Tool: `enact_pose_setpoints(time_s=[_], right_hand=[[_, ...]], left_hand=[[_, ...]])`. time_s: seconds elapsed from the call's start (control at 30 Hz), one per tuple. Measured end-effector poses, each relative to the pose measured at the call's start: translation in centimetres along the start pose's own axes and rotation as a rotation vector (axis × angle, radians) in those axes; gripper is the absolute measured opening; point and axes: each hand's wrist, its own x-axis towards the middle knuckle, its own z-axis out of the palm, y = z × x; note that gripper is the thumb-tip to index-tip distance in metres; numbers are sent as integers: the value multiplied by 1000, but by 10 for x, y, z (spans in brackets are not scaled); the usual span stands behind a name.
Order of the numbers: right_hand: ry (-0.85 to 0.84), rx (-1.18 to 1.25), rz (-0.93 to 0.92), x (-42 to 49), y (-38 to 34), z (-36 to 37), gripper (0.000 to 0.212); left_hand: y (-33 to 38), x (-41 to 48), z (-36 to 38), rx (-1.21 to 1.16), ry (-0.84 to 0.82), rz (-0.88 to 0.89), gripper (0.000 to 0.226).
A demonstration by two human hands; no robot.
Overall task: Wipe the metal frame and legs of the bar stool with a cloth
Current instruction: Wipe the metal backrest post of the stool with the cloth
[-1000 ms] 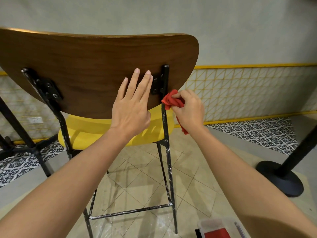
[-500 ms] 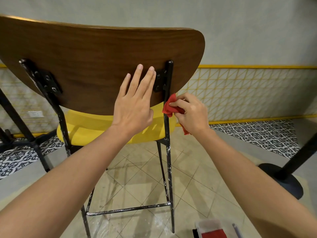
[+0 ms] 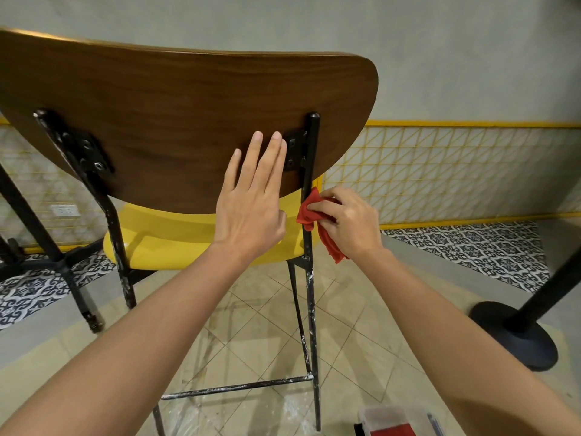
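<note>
While the bar stool (image 3: 188,121) stood on the tiled floor (image 3: 251,325) with its back toward the wearer, the step in hand appeared to be wiping the right rear upright (image 3: 310,146) of the black metal frame. The wooden backrest (image 3: 125,89) served as the bracing point: the left hand (image 3: 251,209) lay flat against it, fingers straight and holding nothing, just beside the bracket (image 3: 294,151). That brace probably needed firm pressure so the stool would not rock under the wiping force.

The upright ran from behind the backrest, past the yellow seat (image 3: 176,240), down to the floor as a leg (image 3: 312,325). White specks (image 3: 309,275) showed along its lower length and on the crossbar (image 3: 239,387), so most of the frame looked unwiped. The left upright (image 3: 113,221) bore similar marks.

The right hand (image 3: 352,221) gripped the red cloth (image 3: 306,212), fingers curled round the bunched fabric, and pressed it against the upright just below the backrest edge, above the seat joint. A loose tail of cloth hung beneath the hand. For a good result, the cloth should probably wrap round the tube rather than touch one side, then travel downward in one continuous stroke. Extra rubbing would likely be needed at the specks near the joint.
</note>
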Motion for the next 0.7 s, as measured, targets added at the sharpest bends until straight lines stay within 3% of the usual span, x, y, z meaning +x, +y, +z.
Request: enact_pose_setpoints(time_s=[0.17,0.43,0.5,0.57,0.7], right_hand=[[111,12,12,10,-3,-3,20],[-34,-118,-172,5,10,-2,21],[48,-88,-35,9,12,-6,22],[95,35,231,13,8,-4,22],[-69,379,542,5,-6,14,24]], left_hand=[[-1,-11,10,-2,-26,13,88],[-1,-20,15,13,-80,22,89],[-2,-20,15,9,-80,26,89],[-2,-21,16,8,-76,28,89],[-1,-23,18,-1,-69,36,88]])
